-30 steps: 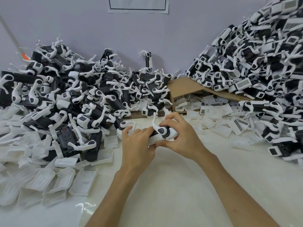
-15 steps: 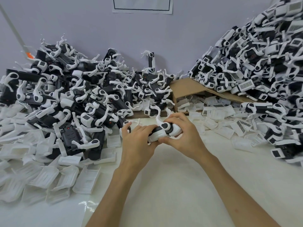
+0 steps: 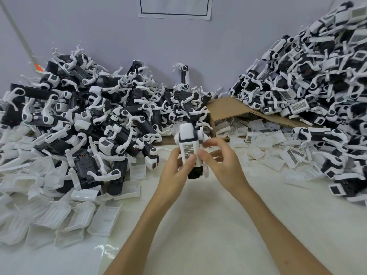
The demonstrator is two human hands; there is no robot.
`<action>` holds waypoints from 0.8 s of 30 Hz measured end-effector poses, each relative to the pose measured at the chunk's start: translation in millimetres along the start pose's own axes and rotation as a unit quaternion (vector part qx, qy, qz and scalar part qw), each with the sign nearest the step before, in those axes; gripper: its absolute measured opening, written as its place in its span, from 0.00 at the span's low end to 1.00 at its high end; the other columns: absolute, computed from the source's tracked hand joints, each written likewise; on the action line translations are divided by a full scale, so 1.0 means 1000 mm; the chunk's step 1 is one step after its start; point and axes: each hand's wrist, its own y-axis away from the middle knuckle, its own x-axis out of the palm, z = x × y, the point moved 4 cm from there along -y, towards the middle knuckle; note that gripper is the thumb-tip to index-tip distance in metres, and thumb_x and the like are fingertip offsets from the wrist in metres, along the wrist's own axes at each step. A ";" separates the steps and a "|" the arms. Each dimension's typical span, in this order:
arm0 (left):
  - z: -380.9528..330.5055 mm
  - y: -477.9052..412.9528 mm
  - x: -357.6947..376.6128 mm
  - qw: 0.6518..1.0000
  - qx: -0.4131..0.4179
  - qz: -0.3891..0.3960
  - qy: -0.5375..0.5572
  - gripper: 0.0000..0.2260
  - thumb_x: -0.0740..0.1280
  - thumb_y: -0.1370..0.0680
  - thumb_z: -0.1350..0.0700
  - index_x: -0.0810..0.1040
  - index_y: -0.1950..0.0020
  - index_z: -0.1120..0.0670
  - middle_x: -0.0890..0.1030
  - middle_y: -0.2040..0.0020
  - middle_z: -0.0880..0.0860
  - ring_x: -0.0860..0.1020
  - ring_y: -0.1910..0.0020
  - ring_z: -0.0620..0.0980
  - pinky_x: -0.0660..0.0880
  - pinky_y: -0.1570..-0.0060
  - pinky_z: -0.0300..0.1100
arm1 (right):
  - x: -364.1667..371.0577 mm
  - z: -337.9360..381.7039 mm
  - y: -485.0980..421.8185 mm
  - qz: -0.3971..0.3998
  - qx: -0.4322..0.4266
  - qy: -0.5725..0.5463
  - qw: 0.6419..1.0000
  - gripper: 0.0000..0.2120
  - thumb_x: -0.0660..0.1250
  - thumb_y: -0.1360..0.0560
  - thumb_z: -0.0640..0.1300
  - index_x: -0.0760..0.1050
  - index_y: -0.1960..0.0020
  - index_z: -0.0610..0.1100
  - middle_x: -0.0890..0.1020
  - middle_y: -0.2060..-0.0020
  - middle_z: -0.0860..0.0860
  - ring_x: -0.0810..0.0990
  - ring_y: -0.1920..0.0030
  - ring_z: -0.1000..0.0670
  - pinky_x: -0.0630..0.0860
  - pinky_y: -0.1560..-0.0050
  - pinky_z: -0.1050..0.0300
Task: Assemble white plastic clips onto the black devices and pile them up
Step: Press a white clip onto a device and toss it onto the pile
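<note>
A cardboard box (image 3: 228,110) lies tipped on its side at the back of the table (image 3: 198,225), right of centre. Its open mouth faces right and white clips (image 3: 258,133) spill from it across the tabletop. At the far left, more loose white plastic pieces (image 3: 59,215) lie scattered at the foot of the left heap (image 3: 89,116) of black devices already fitted with white arms, which rises against the wall. In the middle, above the table, the left hand (image 3: 174,171) grips the held device (image 3: 188,147) upright, thumb across its gridded label and fingers behind it. Just right of it, the right hand (image 3: 222,163) sets its thumb against the device's edge. Its other fingers are blurred and loosely curled, so whether they grip cannot be told. The hands and device hide part of the box's front edge. On the far right, the right heap (image 3: 317,76) of finished devices climbs higher, overlapping the box's top flap.
</note>
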 end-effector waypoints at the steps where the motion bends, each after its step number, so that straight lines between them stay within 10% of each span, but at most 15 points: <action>1: 0.001 0.001 0.003 1.000 -0.013 0.016 0.013 0.11 0.62 0.16 0.54 0.75 0.35 0.54 0.85 0.53 0.41 0.82 0.52 0.38 0.76 0.55 0.30 | 0.004 -0.001 0.001 0.025 0.015 -0.006 1.000 0.12 0.67 0.26 0.58 0.78 0.47 0.53 0.83 0.50 0.57 0.82 0.53 0.56 0.75 0.55 0.63; 17: 0.006 0.001 0.013 0.998 0.000 0.067 0.004 0.14 0.61 0.15 0.61 0.74 0.31 0.54 0.83 0.39 0.53 0.80 0.38 0.51 0.77 0.41 0.45 | 0.006 0.005 0.008 -0.036 -0.014 0.010 0.999 0.14 0.67 0.23 0.53 0.84 0.45 0.45 0.87 0.57 0.53 0.85 0.54 0.55 0.82 0.51 0.53; 24: 0.008 -0.001 0.011 0.981 -0.096 0.064 0.154 0.16 0.56 0.15 0.53 0.81 0.36 0.52 0.84 0.41 0.56 0.83 0.44 0.51 0.78 0.46 0.43 | 0.014 0.006 0.011 0.058 -0.029 0.001 0.998 0.21 0.70 0.25 0.56 0.73 0.33 0.63 0.84 0.47 0.60 0.83 0.46 0.57 0.82 0.47 0.57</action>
